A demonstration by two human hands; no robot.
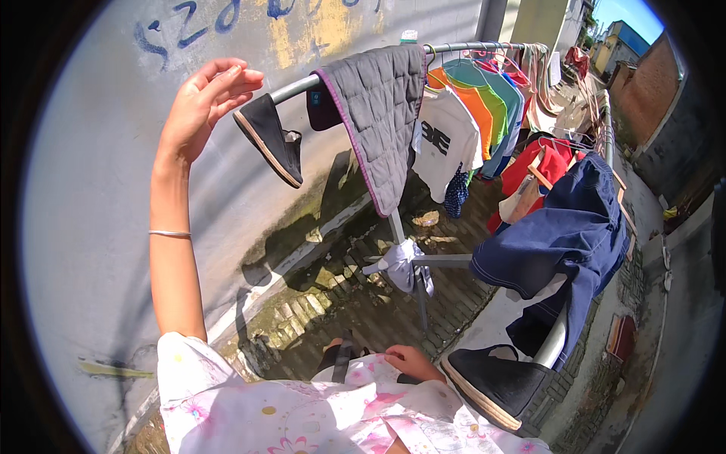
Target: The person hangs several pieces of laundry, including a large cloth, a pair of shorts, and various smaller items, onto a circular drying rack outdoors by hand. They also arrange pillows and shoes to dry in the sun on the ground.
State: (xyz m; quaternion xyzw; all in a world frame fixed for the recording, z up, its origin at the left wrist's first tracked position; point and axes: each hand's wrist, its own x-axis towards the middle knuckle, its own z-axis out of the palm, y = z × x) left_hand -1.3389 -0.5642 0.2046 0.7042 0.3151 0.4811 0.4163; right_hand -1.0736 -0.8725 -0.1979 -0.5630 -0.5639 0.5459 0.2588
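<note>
My left hand is raised beside the wall with nothing in it, its fingers loosely bent. Just to its right, a black slip-on shoe with a tan sole hangs on the end of a metal rail. Low at my waist, my right hand has curled fingers; whether it grips anything is hidden. A second black shoe hangs on the near end of the other rail, right of that hand. A grey quilted mat with purple edging drapes over the left rail.
Shirts on hangers line the left rail. Navy trousers drape over the right one. A pale cloth is wrapped around the frame's joint. The painted wall rises at left above brick paving.
</note>
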